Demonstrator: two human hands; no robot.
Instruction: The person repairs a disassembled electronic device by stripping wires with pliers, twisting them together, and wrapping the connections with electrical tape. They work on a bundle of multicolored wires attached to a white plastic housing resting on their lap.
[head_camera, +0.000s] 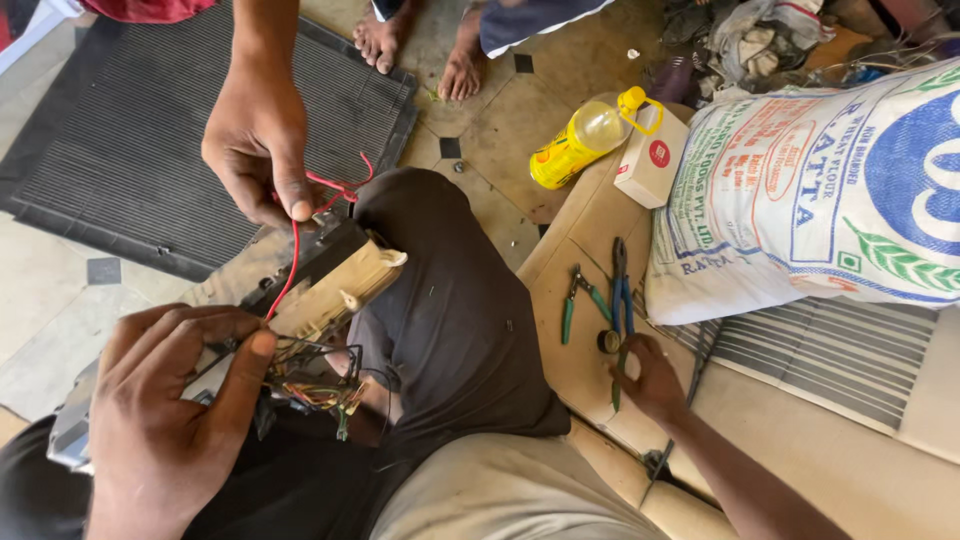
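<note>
Over lap: red wire near-vertical, from beige unit up into co-worker's hand. Left hand pinching dark wires; right hand touching blue-handled pliers, grip unclear.

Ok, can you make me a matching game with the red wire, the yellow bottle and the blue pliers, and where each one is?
Things:
1. thin red wire
2. yellow plastic bottle
3. blue-handled pliers

Places:
A. lying on its side by the small white box
B. lying flat next to the green-handled pliers
C. pinched by another person's hand

Pairs: 1-C, 2-A, 3-B
</note>
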